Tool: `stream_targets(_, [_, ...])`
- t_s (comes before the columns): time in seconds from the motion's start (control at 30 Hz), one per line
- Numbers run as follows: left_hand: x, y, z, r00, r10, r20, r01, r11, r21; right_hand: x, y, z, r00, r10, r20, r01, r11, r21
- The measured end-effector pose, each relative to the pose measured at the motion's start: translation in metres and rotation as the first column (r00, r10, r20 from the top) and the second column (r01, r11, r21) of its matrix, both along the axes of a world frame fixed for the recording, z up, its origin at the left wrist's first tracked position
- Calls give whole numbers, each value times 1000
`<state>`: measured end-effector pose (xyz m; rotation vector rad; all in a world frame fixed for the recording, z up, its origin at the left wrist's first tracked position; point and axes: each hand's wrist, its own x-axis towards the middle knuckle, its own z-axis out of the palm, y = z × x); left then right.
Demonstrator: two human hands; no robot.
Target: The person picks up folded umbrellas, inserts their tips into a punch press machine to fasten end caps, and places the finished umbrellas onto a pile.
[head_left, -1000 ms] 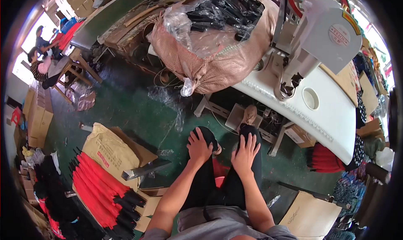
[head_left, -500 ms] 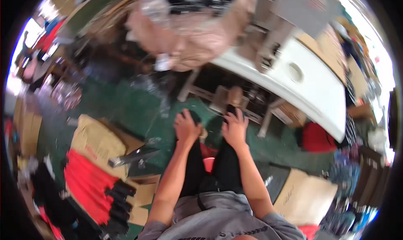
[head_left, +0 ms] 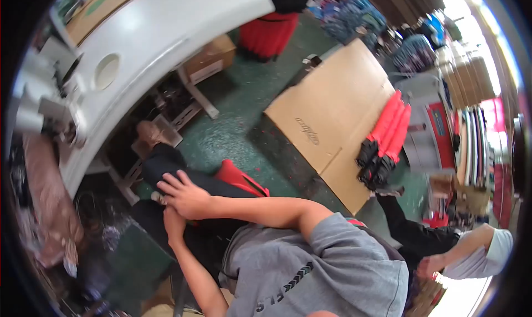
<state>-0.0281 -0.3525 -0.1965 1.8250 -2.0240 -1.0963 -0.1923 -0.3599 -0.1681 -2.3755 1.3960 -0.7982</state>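
Note:
My right hand (head_left: pixel 188 196) lies over my black-trousered leg with its fingers spread and nothing in them. Just below it, my left hand (head_left: pixel 174 221) rests by the knee, touching or nearly touching the right one. The left fingers are mostly hidden, so their pose is unclear. Under my legs shows a red seat-like object (head_left: pixel 238 179). One foot (head_left: pixel 152 133) is on a pedal plate beneath a white sewing machine table (head_left: pixel 136 31). The machine head (head_left: pixel 58 103) stands at the left.
A large cardboard sheet (head_left: pixel 327 109) lies on the green floor, with red bundles with black ends (head_left: pixel 388 131) on it. Another person's hand (head_left: pixel 432 264) is at the right. A cardboard box (head_left: pixel 210 59) and red bag (head_left: pixel 269 37) sit near the table.
My view has swung to the right, so the table now stands at the left. My hands, earlier apart on each knee, have come together, the right over the left.

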Motion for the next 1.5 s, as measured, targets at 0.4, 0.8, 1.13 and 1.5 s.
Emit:
stream_targets(0.4, [5, -10, -23, 1000, 0, 18, -1, 997, 73, -263, 30, 92, 533, -752, 388, 776, 617, 129])
stream_targets(0.8, [5, -16, -28, 999, -24, -34, 25, 999, 43, -513, 173, 33, -42, -987, -157, 997, -30, -77])
stream_targets(1.13, [0, -17, -23, 998, -7, 65, -1, 992, 128, -301, 35, -34, 437, -896, -76, 895, 442, -64])
stream_targets(1.5, [-6, -17, -9, 997, 46, 66, -54, 990, 130, -258, -3, 15, -72, -691, 719, 149, 705, 693])
